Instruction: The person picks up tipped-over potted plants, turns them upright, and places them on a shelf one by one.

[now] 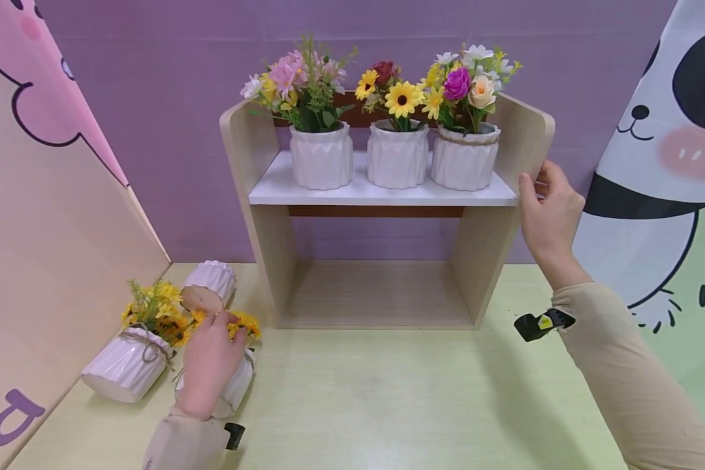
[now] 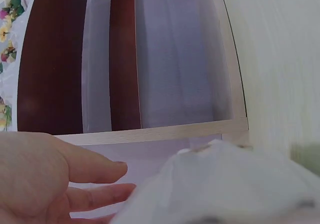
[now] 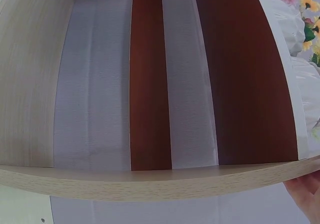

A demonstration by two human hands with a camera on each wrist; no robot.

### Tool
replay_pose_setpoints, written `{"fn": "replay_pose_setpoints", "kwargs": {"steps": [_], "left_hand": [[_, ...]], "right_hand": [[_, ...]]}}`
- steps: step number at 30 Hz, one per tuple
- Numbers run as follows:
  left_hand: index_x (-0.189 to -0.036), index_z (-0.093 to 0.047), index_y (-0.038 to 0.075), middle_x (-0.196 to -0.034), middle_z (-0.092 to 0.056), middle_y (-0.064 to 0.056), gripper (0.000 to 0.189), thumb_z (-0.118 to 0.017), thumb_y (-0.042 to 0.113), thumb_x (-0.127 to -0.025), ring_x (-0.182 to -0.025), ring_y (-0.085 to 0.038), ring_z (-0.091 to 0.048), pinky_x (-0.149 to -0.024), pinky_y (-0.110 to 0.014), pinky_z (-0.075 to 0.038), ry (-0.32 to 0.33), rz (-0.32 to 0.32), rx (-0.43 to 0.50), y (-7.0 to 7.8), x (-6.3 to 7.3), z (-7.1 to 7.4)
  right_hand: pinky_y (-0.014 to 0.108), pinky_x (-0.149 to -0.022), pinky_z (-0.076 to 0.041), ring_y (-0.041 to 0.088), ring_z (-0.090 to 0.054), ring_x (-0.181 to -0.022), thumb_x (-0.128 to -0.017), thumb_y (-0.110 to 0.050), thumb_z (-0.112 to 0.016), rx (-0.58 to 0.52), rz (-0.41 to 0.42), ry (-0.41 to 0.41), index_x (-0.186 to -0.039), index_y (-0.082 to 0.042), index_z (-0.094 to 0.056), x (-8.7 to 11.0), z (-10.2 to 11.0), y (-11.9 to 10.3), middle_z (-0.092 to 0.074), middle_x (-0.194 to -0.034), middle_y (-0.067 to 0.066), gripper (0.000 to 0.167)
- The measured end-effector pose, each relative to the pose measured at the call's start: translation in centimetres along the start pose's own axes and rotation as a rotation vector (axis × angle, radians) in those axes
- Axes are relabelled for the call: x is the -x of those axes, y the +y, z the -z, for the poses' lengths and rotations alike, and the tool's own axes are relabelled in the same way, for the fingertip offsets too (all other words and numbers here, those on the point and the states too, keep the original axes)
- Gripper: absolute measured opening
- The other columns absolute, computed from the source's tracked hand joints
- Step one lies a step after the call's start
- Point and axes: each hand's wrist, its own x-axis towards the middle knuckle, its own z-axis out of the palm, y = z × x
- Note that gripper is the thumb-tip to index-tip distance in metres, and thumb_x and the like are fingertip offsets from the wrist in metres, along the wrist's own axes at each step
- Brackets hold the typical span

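At left on the worktop [image 1: 376,405], the left hand [image 1: 214,352] lies over the near pot [image 1: 235,388], hiding its middle and part of its yellow flowers [image 1: 247,323]. Whether the left fingers grasp these or only touch them: cannot tell; the tips are partly hidden. The left wrist view adds only a blurred white form [image 2: 220,184], identity unclear, cut off below.

Two more white pots lie beside it: the left pot [image 1: 129,365], twine-tied, with yellow flowers, and the far pot [image 1: 211,281], its brownish end turned near; any flowers in it cannot be made out.

At right, the right fingers grasp the edge of the shelf unit [image 1: 376,294], thumb on the near edge, the other fingers partly hidden. The right wrist view shows just a sliver of this hand.

On the upper board [image 1: 388,197] stand three upright flower pots [image 1: 397,156].

Writing: one purple letter [image 1: 14,418] on the left panel, tilted, possibly "a". Yellow label [image 1: 544,322] on the right wrist device: too small to read.
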Motion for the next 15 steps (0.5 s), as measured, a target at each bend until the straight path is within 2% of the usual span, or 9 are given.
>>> {"fn": "replay_pose_setpoints", "kwargs": {"steps": [3,6,10,15], "left_hand": [[-0.091,-0.061,-0.007,-0.083,-0.059,-0.025,0.021,-0.060,0.012,-0.082,-0.072,-0.040,-0.056,-0.059,-0.049,-0.043,0.064,-0.039,-0.056,-0.2,0.4,-0.1],[-0.090,-0.061,-0.006,-0.080,-0.059,-0.024,0.020,-0.062,0.012,-0.081,-0.069,-0.040,-0.055,-0.057,-0.049,-0.042,0.084,-0.053,-0.097,-0.3,0.8,-0.1],[-0.093,-0.061,-0.006,-0.084,-0.057,-0.026,0.026,-0.065,0.016,-0.079,-0.073,-0.042,-0.054,-0.060,-0.052,-0.042,0.057,-0.049,-0.124,-0.3,1.2,0.0],[-0.101,-0.055,-0.008,-0.094,-0.052,-0.031,0.048,-0.070,0.030,-0.075,-0.084,-0.046,-0.050,-0.067,-0.055,-0.040,-0.032,-0.011,-0.153,-0.4,1.7,-0.1]], "right_hand": [[0.031,-0.084,-0.050,0.022,-0.063,-0.096,-0.092,-0.032,-0.047,-0.003,0.002,-0.005,-0.120,-0.010,-0.057,0.0,-0.1,0.0,-0.064,-0.108,0.009,0.038],[0.032,-0.085,-0.050,0.022,-0.062,-0.098,-0.092,-0.033,-0.046,-0.004,0.001,-0.012,-0.122,-0.011,-0.056,0.1,-0.1,0.1,-0.064,-0.110,0.009,0.039],[0.033,-0.087,-0.049,0.022,-0.062,-0.099,-0.092,-0.034,-0.046,-0.008,0.000,-0.019,-0.123,-0.012,-0.055,0.2,0.0,0.0,-0.063,-0.112,0.008,0.039],[0.033,-0.086,-0.050,0.022,-0.062,-0.098,-0.092,-0.034,-0.047,-0.007,0.005,-0.014,-0.123,-0.012,-0.055,0.2,0.0,0.1,-0.064,-0.111,0.009,0.039]]}}
